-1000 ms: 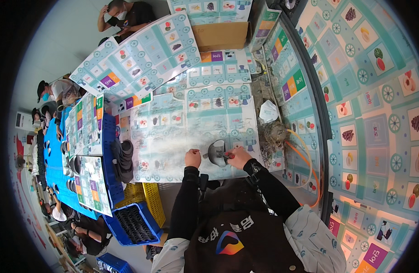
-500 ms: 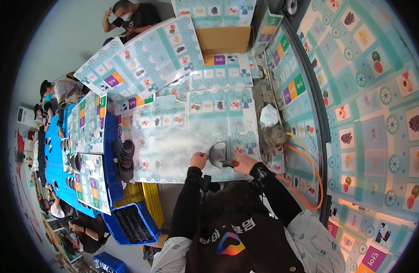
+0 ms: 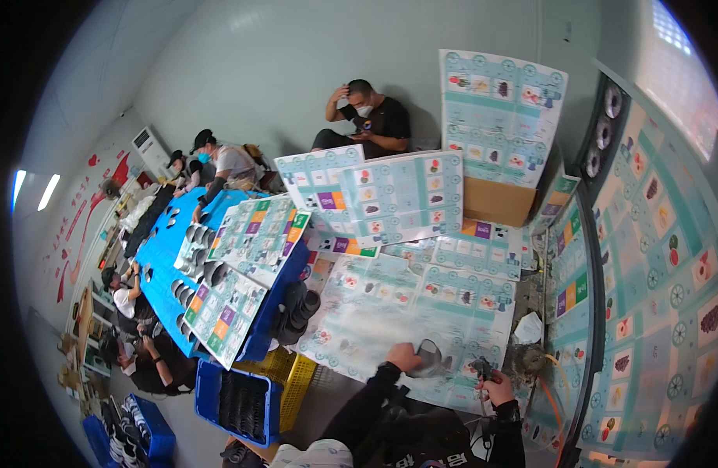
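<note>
Left hand (image 3: 404,357) grips grey curved piece (image 3: 429,359) by near edge of worktop (image 3: 372,326). Right hand (image 3: 498,387) grips dark tool (image 3: 481,369) by its near right corner.

Over printed sheeting (image 3: 374,318), the left hand (image 3: 403,357) holds a grey piece (image 3: 428,359), the right hand (image 3: 498,388) a dark tool (image 3: 481,367).

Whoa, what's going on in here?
Somebody is working over a table covered with fruit-picture sheets. Their left hand holds a grey curved piece, and their right hand holds a small dark tool, apart from the piece; I can't tell what kind. More dark pieces fill a blue crate at the lower left.
</note>
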A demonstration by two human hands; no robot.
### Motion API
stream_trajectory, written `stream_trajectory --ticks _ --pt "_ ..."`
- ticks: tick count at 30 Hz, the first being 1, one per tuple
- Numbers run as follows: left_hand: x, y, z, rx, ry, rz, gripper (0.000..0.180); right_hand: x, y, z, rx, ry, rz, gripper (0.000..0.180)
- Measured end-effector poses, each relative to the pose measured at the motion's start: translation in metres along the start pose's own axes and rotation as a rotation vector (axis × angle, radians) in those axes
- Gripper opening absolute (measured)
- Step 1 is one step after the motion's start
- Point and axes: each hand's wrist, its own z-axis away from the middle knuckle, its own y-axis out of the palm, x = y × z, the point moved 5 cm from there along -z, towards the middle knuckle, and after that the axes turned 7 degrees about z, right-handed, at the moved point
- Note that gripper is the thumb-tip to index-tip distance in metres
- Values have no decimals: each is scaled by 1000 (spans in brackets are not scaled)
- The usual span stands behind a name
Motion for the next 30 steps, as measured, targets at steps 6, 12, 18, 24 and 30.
stream_trajectory --ticks 6,12,18,24,30 --pt "119 -235 75 -328 2 51 30 7 26 8 -5 0 -128 25" --pt "289 -449 131 -618 -269 -240 28 19 62 12 -100 19 62 27" --pt "453 -579 139 -737 -263 -281 24 12 108 15 -246 55 38 29" --pt "543 -633 99 -765 -346 -273 10 18 153 20 -325 39 69 28" --pt "599 -652 61 -916 -283 -195 14 17 170 20 -281 23 96 30"
